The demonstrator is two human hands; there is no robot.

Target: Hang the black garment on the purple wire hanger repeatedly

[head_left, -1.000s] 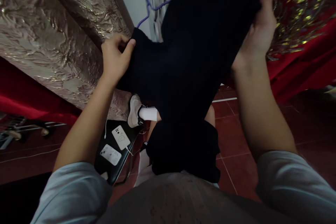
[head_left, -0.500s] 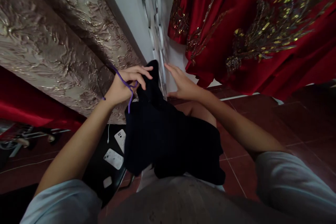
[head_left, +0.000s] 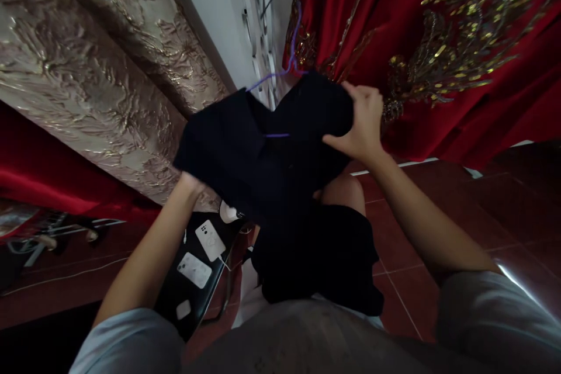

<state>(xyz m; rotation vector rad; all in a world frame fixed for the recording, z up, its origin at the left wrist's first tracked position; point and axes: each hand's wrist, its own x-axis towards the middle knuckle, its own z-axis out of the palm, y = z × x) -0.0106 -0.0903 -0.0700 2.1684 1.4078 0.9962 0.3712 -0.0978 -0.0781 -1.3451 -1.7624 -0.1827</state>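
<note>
A dark navy shirt (head_left: 232, 146) is spread out in front of me, with a purple hanger (head_left: 293, 49) inside its neck. The hanger's hook stands up above the collar, and part of its lower bar shows in the neck opening. My right hand (head_left: 363, 120) grips the shirt's right shoulder, thumb on the front and fingers curled at the far edge. My left hand (head_left: 191, 183) holds the left sleeve end from below; cloth covers most of its fingers. More black cloth (head_left: 319, 257) lies across my lap.
A black stool or small table (head_left: 204, 280) at left bears two phones (head_left: 211, 241), a small white case (head_left: 183, 309) and a cable. Behind it hangs an embossed beige fabric (head_left: 109, 82). Red sequinned garments (head_left: 416, 111) hang at right, beside a white folding lattice (head_left: 258, 29).
The shirt has been opened out and raised, and the hanger now sits in its neck instead of hanging about my left hand. My right hand has moved right and taken hold of the shoulder.
</note>
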